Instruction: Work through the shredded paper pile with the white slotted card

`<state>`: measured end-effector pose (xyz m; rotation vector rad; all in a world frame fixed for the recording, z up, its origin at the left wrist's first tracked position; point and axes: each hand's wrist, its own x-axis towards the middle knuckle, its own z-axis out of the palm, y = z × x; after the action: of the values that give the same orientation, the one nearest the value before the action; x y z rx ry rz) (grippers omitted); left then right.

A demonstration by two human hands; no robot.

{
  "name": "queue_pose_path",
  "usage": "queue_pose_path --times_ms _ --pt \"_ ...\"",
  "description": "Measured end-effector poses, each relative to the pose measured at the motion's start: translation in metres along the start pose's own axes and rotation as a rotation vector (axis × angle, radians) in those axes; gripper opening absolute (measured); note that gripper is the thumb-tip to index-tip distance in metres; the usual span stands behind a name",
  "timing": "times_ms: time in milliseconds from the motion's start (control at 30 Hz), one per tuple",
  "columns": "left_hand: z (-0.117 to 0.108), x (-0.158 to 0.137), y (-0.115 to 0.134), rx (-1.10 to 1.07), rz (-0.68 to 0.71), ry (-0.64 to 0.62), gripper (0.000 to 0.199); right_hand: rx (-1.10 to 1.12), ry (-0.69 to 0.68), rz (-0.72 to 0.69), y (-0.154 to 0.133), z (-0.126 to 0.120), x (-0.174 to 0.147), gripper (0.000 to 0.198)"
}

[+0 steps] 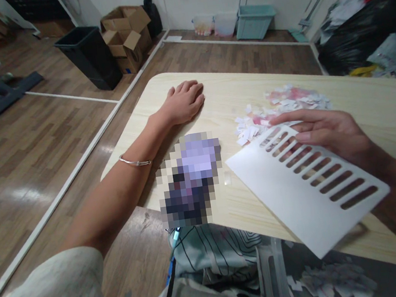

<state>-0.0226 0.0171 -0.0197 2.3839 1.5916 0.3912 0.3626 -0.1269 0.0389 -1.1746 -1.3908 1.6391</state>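
My left hand (183, 103) lies palm down on the pale wooden table (222, 86), fingers stretched out, with nothing in it. A thin white board (293, 199) with a row of rounded slots along one side is tilted in front of me. My right hand (336, 134) grips it by the slotted side, thumb on top; the other fingers are partly hidden behind it. Just beyond the board is a loose heap of small white and pinkish paper slips (287, 101). A pixelated rectangular object (195, 178) lies between my arms, a cable at its near end.
More slips (334, 279) lie below the table's near edge, beside a clear plastic container (273, 275). Across the floor stand a black bin (92, 60), open cardboard boxes (126, 35) and a teal tub (255, 21). Black plastic bags (362, 32) are piled at the right.
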Motion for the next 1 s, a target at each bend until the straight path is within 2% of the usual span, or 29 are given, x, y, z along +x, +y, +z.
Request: queue_pose_path --times_ms 200,467,567,700,833,1000 --pt "-0.001 -0.001 0.003 0.007 -0.023 -0.008 0.074 0.055 -0.001 0.006 0.008 0.002 0.001 0.042" --pt "-0.001 -0.001 0.007 0.008 -0.036 -0.023 0.076 0.094 -0.084 0.059 -0.003 0.011 -0.004 0.030" --pt "0.000 -0.001 0.006 0.005 -0.028 -0.007 0.074 0.083 -0.151 0.090 -0.006 0.011 -0.004 0.030" --pt "0.002 0.000 0.000 -0.014 -0.001 0.012 0.072 0.078 -0.150 0.080 -0.008 0.005 -0.002 0.031" --pt "0.003 0.001 -0.003 -0.008 0.002 0.017 0.070 0.046 -0.196 0.140 -0.013 -0.001 -0.001 0.038" --pt "-0.001 0.000 0.004 0.007 -0.025 -0.003 0.073 0.016 -0.087 0.135 -0.016 0.010 -0.012 0.029"
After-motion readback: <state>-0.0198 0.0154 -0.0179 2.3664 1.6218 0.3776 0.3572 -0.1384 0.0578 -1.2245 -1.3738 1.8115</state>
